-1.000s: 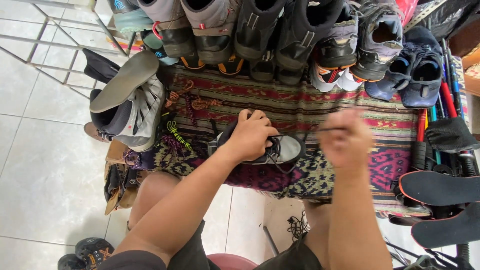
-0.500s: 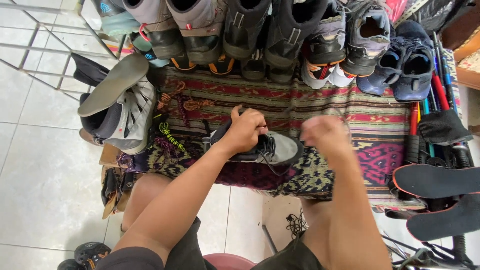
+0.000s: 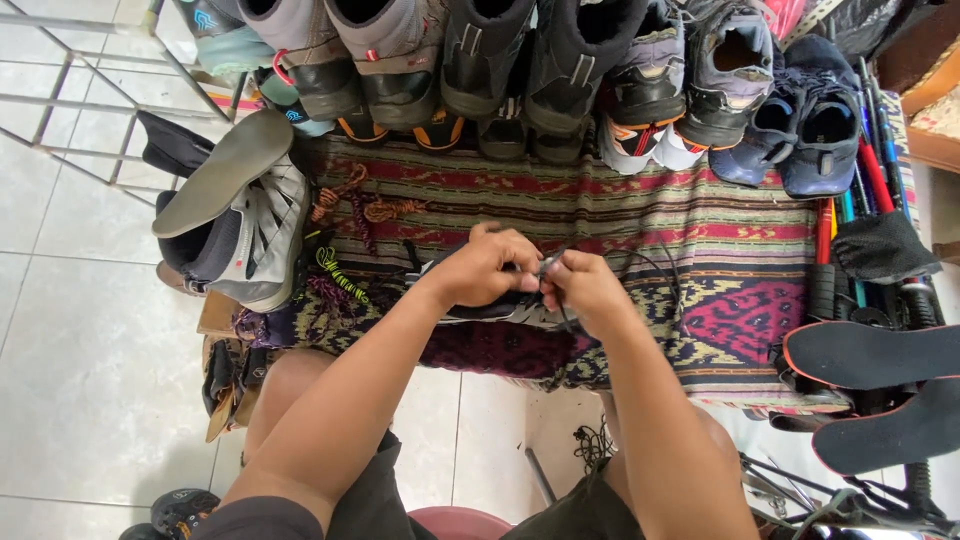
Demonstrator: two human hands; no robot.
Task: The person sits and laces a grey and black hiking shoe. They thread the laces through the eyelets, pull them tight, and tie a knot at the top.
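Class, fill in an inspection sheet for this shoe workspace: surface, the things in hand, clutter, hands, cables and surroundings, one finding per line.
Surface: low table under a striped woven cloth.
Things in hand: dark shoe on the cloth, mostly hidden by the hands; thin dark lace loops out to the right.
Clutter: shoe row along the far edge; grey shoe with a loose insole at left; black insoles and tools at right; coloured laces.
Hands: left hand on the shoe; right hand pinches the lace.
Cables: nothing seen.
Surroundings: white tiled floor; metal rack.
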